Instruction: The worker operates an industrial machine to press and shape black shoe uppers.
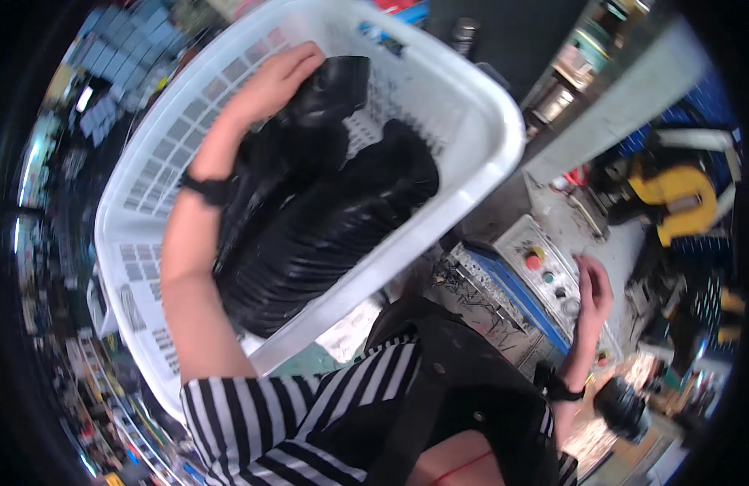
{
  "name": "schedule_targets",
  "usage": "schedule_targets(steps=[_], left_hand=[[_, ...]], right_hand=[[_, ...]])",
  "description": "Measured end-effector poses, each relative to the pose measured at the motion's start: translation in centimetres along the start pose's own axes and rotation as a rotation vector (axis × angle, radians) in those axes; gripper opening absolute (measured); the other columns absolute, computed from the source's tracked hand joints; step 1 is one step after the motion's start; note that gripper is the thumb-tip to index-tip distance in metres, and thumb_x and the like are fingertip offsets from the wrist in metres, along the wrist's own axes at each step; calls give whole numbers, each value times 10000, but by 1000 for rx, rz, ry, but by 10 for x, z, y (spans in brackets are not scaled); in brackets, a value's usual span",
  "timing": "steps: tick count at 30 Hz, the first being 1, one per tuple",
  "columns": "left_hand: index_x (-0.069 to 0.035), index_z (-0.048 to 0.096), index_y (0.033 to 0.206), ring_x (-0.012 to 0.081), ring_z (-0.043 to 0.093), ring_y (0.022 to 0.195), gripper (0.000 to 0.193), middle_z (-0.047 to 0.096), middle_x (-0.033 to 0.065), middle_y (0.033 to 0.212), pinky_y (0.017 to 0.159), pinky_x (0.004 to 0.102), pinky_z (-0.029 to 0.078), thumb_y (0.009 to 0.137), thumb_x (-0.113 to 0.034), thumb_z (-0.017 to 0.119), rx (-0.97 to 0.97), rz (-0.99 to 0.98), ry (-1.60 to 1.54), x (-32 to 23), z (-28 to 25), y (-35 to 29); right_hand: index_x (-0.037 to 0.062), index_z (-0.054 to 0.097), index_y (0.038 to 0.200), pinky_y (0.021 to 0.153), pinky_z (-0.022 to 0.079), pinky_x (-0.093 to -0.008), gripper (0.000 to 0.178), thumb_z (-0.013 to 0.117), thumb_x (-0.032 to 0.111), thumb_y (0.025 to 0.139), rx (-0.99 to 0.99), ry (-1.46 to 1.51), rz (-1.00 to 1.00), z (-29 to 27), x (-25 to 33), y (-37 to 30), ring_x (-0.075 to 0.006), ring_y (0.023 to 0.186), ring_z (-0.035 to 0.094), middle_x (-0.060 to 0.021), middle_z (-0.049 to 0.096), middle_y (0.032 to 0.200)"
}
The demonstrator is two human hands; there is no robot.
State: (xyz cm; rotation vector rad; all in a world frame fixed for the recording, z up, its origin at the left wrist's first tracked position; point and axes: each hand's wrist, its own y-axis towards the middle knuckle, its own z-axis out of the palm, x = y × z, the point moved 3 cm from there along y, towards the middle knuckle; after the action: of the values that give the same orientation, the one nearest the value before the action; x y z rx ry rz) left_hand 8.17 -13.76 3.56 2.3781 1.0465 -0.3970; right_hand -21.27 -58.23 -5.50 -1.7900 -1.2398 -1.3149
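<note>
My left hand reaches into a white plastic basket. Its fingers are stretched out against the upper end of a black, glossy part; my thumb is hidden. Beneath and beside it lie more black parts, among them a long ribbed, sleeve-like piece that looks like rubber. Out to the right, my right hand hovers with bent fingers apart and holds nothing. It is nearest to a pale control panel bearing a red button and smaller green and black ones.
Right of the panel stands a machine part with a yellow curved body. A pale upright post rises behind it. Dark scraps litter a surface beside the panel's blue side. Grey stacked blocks are at the far left.
</note>
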Motion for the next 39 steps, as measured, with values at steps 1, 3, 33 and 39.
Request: schedule_targets(steps=[1,3,33,39], left_hand=[[-7,504,961,290,520,816,191,559,135,873,771,325,417,925,-184,442,-2,65,-28,-47,-15,2],[25,499,903,210,514,787,169,536,103,829,747,290,411,912,-139,460,10,198,-26,-136,-36,1],[6,656,845,71,546,606,135,622,10,722,556,206,440,806,-124,655,542,110,-1521,-679,400,194],[-56,667,922,76,565,614,150,633,1,778,551,197,449,839,-175,631,375,90,-1302,-678,414,189]], right_hand=[[-12,554,1089,900,397,-258,236,502,10,860,29,36,-17,13,29,6,-170,1045,542,-99,596,1086],[6,552,1117,943,388,-321,313,557,31,806,135,157,-212,38,91,12,-201,1071,537,-108,587,1125],[9,647,928,636,489,-224,196,678,150,795,-699,610,-195,-439,-54,-44,-100,687,604,-38,652,814],[-37,609,1009,674,472,-240,309,642,212,828,-729,665,-28,-407,-83,-51,-113,748,590,-76,640,863]])
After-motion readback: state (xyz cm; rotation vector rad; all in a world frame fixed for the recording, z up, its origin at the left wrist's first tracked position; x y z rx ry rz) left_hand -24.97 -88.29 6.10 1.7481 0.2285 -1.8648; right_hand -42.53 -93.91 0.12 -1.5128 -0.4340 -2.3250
